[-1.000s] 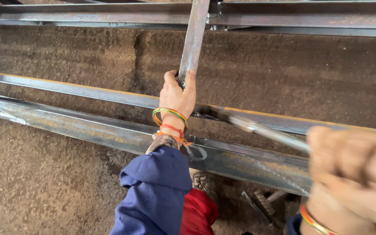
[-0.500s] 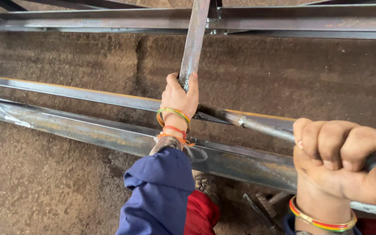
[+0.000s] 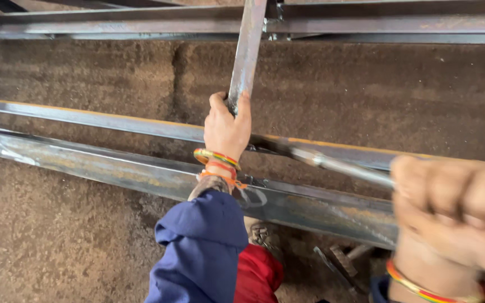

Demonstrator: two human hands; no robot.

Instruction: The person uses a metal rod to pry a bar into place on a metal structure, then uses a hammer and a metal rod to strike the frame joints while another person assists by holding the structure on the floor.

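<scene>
Both fisted — left hand [image 3: 227, 128] on steel bar [image 3: 246, 53], right hand [image 3: 450, 207] perhaps on rod [image 3: 341, 166].

The left hand [image 3: 227, 129] grips an upright steel bar [image 3: 246, 53] above two long steel beams [image 3: 113, 171] lying on brown ground. The right hand [image 3: 450, 210], blurred, is closed around a thin metal rod [image 3: 338, 164] that crosses the beams.

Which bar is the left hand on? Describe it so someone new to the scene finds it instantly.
Start from the two long grey steel bars lying side by side across the brown dirt floor. Crossing above them, toward the steel frame at the top, runs one narrow rusty grey metal bar, gripped at its near end by the left hand. It alone runs away from the viewer; its neighbours lie crosswise.
</scene>
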